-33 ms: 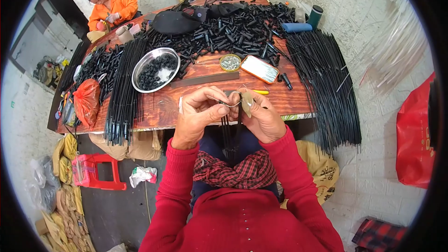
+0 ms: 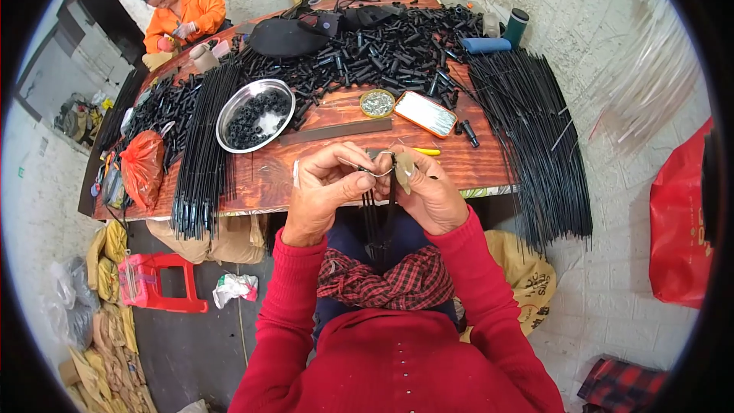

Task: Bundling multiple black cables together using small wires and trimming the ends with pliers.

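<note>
My left hand is closed in a pinch on a thin bent silver wire, in front of the table's near edge. Beside it, my right hand closes around the upper end of a slim black rod. A tan, leather-like piece lies against the right thumb. The wire curves across the small gap between both hands. More thin black strands hang below the fingers toward my lap. How wire and rod meet is too small to make out.
On the wooden table stand a steel bowl of black parts, a round tin and a tray of pale pins. Black tubes are heaped behind. Rod bundles flank both sides. A co-worker in orange sits far left.
My hands and the wire stay almost in place; the tan piece by my right thumb tilts slightly. The co-worker's hands have shifted a little.
</note>
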### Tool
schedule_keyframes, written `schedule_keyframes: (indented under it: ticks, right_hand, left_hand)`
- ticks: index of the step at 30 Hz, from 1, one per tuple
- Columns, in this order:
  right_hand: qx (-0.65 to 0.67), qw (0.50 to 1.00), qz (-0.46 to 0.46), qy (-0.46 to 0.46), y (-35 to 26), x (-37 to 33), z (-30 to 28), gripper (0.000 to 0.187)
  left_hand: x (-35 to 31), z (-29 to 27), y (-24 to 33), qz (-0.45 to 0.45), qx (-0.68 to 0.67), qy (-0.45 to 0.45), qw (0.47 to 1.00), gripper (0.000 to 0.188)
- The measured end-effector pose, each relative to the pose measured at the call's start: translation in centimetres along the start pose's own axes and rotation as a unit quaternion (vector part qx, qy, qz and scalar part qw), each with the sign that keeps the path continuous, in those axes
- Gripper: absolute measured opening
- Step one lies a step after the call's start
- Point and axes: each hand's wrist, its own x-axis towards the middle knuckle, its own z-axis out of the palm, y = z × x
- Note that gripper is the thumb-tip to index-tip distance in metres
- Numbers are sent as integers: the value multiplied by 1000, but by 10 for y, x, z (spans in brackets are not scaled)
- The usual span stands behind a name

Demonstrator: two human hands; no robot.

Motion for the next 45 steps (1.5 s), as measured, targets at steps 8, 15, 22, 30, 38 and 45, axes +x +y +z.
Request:
schedule_keyframes:
  ticks: [8, 15, 22, 30, 38, 45]
  right_hand:
    - [-103, 995, -12, 6, 4, 2, -9, 16]
    - [-180, 980, -48, 74, 7, 3, 6, 14]
    - [-48, 998, 23, 28, 15, -5, -13, 31]
    - [37, 998, 44, -24, 5, 4, -15, 32]
    - [-18, 1000, 7, -2, 7, 8, -5, 30]
    - [-127, 989, -58, 48, 17, 5, 0, 26]
  left_hand:
    - [0, 13, 1, 36, 25, 20, 999, 10]
    - [-4, 13, -4, 82, 96, 97, 987, 8]
    - [-6, 10, 10, 23, 44, 49, 998, 10]
    - [-6, 8, 14, -12, 2, 27, 1000, 15]
    - [-5, 2, 13, 10, 58, 6, 998, 12]
    - [-7, 5, 10, 23, 94, 62, 993, 12]
